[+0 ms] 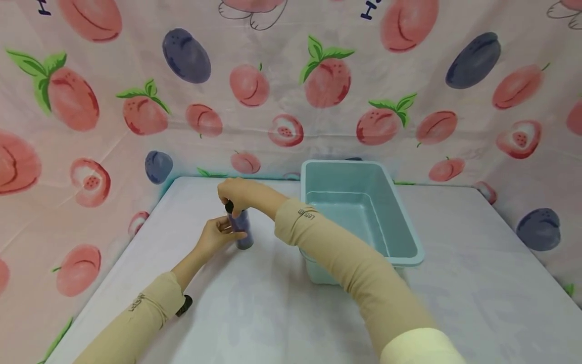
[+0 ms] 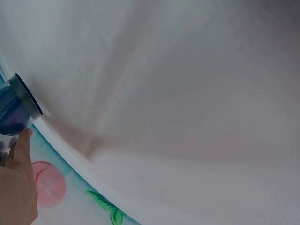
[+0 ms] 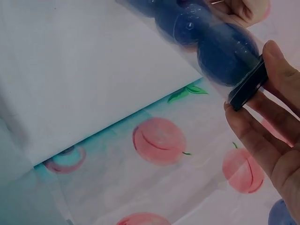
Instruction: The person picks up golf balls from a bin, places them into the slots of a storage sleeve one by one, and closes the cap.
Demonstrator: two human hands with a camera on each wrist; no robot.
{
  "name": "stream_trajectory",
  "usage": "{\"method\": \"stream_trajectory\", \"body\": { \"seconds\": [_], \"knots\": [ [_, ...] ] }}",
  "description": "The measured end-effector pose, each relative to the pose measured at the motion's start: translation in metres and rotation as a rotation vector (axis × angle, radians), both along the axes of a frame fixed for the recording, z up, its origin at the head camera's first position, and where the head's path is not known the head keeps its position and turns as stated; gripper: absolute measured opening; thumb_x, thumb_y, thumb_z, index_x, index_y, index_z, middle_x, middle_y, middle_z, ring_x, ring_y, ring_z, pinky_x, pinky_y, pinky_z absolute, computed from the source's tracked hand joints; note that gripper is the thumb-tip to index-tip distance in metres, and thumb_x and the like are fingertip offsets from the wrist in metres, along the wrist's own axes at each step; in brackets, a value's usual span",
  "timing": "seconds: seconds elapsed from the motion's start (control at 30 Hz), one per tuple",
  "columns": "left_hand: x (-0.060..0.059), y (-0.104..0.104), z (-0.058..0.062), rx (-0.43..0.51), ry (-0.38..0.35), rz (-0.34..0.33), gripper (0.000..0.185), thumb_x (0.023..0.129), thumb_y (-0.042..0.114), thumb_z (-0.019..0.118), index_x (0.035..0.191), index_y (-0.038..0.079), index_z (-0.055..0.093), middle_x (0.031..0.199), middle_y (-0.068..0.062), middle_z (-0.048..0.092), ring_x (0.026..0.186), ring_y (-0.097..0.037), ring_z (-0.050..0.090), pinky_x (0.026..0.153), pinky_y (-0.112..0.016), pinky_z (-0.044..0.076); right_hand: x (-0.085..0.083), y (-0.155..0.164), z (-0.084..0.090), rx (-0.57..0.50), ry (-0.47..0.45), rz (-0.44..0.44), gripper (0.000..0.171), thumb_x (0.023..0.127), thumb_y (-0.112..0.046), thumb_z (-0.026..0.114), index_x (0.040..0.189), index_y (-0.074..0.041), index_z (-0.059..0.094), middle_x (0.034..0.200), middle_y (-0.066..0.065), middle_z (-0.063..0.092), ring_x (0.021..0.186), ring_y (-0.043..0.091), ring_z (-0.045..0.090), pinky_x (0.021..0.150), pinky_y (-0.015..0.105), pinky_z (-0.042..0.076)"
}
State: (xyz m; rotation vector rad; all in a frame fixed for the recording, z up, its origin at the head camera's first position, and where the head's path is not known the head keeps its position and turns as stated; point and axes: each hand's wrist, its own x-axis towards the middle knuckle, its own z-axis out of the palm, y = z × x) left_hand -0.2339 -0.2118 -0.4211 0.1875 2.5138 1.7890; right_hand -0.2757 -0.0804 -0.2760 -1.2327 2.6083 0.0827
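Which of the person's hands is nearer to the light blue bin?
Right. The right hand grips the tube's black cap, closer to the bin; the left hand holds the tube farther away.

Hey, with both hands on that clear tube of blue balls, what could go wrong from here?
1. The right hand grips the black cap of the tube; if it comes off suddenly, the blue balls might spill onto the table.
2. The tube is tall and narrow, and the left hand holds only its side, so it may tip.
3. Loose balls could roll off the table, since the bin stands apart from the tube.
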Motion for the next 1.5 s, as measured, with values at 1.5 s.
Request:
{"method": "stream_trajectory", "body": {
  "seconds": [1.5],
  "knots": [
    [0.019,-0.026,0.04,-0.625,0.983,-0.07,0.04,0.07,-0.009,0.074,0.108,0.002,0.068,0.115,-0.014,0.067,0.097,-0.028,0.062,0.082,-0.042,0.052,-0.004,0.041,0.019,0.234,-0.102,0.084,0.041,0.094,-0.007,0.054,0.135,-0.015,0.053,0.137,0.001,0.054,0.128,0.017,0.049,0.104,0.029,0.043]
  ]
}}
